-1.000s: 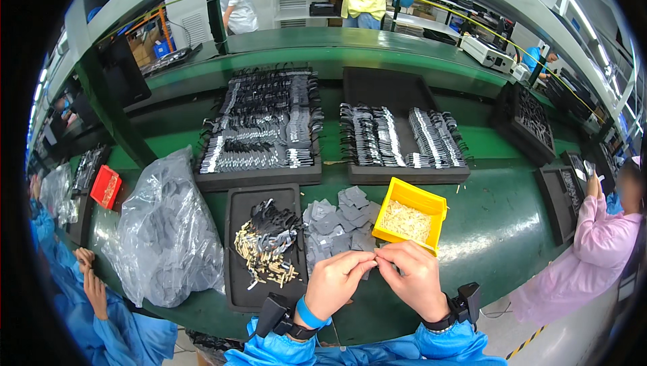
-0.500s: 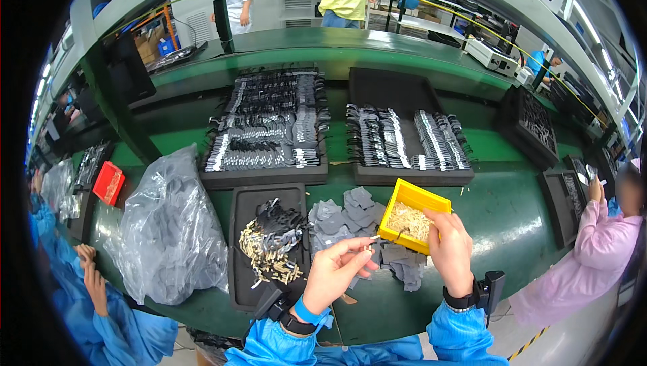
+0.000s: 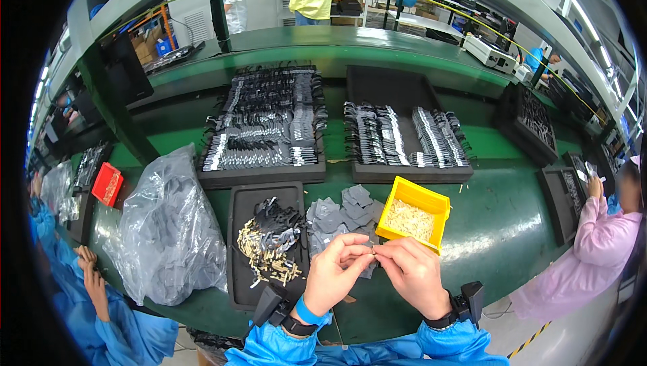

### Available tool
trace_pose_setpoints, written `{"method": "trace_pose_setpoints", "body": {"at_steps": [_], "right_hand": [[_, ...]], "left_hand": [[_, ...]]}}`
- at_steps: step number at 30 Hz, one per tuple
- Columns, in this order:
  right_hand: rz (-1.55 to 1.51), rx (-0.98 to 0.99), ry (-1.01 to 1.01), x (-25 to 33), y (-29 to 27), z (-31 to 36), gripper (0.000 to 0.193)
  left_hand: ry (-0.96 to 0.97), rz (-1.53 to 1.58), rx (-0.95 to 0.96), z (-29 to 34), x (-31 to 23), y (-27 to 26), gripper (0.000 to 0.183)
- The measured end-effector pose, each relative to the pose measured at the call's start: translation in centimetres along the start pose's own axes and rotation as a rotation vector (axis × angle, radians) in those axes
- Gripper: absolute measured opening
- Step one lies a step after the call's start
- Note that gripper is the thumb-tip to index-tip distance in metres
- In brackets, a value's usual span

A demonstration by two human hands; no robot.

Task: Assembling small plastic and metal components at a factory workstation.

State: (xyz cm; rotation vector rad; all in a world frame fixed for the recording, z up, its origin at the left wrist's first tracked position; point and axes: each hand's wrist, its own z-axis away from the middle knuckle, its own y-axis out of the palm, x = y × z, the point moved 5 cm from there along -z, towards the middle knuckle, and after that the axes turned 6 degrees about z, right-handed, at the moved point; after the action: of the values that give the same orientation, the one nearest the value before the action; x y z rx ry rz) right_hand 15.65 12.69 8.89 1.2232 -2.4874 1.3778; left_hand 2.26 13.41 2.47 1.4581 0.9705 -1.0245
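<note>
My left hand (image 3: 335, 273) and my right hand (image 3: 412, 273) meet fingertip to fingertip over the near edge of the green bench. A small pale-ended part (image 3: 373, 251) sits in the left hand's pinch, mostly hidden by the fingers. The right thumb and forefinger are closed against it; whatever they hold is too small to make out. Just beyond the right hand stands a yellow bin (image 3: 437, 226) containing many tiny cream-coloured pieces (image 3: 409, 220). Grey flat pieces (image 3: 328, 218) lie loosely piled beyond the left hand. Beside them, a black tray (image 3: 237, 284) holds black leads with brass-coloured ends (image 3: 266, 251).
A clear plastic bag (image 3: 172, 231) of grey pieces stands at the left. Two black foam trays (image 3: 263, 176) (image 3: 411, 174) at the back hold rows of finished-looking strips. A red bin (image 3: 108, 184) is farther left. Co-workers sit at both sides, one in a pink sleeve (image 3: 593, 231).
My right hand has come from the yellow bin, down and left, to the left fingertips. The left hand has barely moved. A person in yellow in the background has shifted left.
</note>
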Motion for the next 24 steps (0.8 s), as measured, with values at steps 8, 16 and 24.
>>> {"method": "trace_pose_setpoints", "body": {"at_steps": [8, 16, 24], "right_hand": [[0.128, 0.010, -0.084, 0.5, -0.1, 0.1, 0.017], [0.059, -0.279, 0.245, -3.1, -2.5, 0.1, 0.011], [0.427, -0.216, 0.214, -7.1, -2.3, -0.1, 0.007]], "left_hand": [[0.367, -0.534, -0.009, 0.9, -2.6, 1.0, 0.028], [0.111, -0.020, -0.013, -0.1, -0.3, 0.0, 0.038], [-0.250, 0.390, 0.031, -0.3, 1.1, -0.5, 0.034]]}}
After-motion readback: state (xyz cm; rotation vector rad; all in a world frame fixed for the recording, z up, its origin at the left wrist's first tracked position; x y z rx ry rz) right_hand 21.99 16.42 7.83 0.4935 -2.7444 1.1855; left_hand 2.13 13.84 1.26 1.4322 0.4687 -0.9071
